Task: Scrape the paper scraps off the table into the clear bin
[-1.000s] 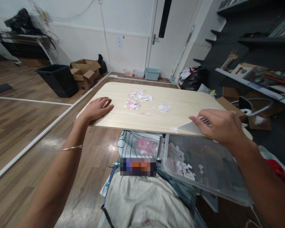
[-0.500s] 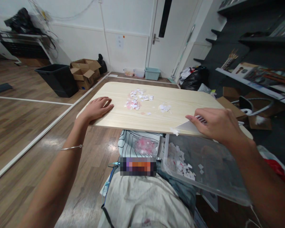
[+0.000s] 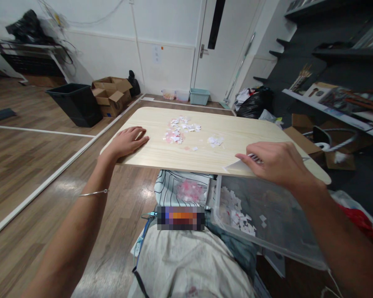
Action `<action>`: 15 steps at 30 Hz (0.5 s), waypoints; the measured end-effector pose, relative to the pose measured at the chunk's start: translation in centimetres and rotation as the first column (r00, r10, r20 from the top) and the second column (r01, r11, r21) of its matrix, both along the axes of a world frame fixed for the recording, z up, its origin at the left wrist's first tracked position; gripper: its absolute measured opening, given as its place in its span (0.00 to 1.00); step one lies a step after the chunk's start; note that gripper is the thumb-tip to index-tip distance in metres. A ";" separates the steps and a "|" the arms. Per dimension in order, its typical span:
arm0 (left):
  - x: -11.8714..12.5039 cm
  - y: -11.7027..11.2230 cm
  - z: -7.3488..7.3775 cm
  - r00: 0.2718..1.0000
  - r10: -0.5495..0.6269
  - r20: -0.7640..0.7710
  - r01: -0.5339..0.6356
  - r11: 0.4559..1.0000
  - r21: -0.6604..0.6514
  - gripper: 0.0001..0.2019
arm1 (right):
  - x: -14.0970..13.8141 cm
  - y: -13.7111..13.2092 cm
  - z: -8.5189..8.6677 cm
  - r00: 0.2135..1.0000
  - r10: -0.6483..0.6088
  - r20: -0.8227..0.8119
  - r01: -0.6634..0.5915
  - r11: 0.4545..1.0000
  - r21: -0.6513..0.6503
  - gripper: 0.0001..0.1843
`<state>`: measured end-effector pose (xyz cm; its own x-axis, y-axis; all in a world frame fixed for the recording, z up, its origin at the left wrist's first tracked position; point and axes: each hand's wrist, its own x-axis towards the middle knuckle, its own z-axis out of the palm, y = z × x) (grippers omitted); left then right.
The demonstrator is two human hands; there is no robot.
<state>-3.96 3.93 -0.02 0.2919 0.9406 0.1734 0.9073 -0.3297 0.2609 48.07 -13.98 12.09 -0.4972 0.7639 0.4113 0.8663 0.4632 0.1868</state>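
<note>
My right hand (image 3: 273, 163) is closed around a white scraper (image 3: 238, 166) with a ribbed part by the thumb. Its thin flat blade lies at the near edge of the pale wooden table (image 3: 155, 155), above a clear plastic bin (image 3: 286, 215). White paper scraps (image 3: 236, 211) lie in the bin's left part. My left hand (image 3: 129, 141) rests on the tabletop's left end, fingers loosely bent and apart, holding nothing. Between the hands are a pile of white and pink scraps (image 3: 175, 135) and a smaller white pile (image 3: 215, 141).
A bag of pink bits (image 3: 191, 190) lies on striped cloth (image 3: 164, 188) below the table edge. A black trash bin (image 3: 76, 105) and cardboard boxes (image 3: 112, 97) stand on the floor at left. Shelving (image 3: 338, 107) is at right.
My right hand has shifted left with the scraper. The white scraps at the blade's tip by the table edge no longer show there. My left hand has stayed put.
</note>
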 end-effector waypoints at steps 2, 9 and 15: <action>0.0 0.0 0.0 1.000 0.000 0.002 0.000 1.000 -0.002 0.38 | 0.1 -0.1 0.3 1.000 0.010 0.018 -0.010 1.000 -0.015 0.27; 0.0 0.1 0.0 1.000 0.002 -0.002 -0.002 1.000 -0.008 0.38 | 1.5 2.0 1.6 0.995 -0.096 -0.002 0.096 0.992 0.086 0.29; -0.2 0.2 -0.1 1.000 -0.001 -0.005 0.001 1.000 -0.013 0.41 | 2.0 7.4 0.3 0.968 -0.250 -0.033 0.252 0.966 0.060 0.30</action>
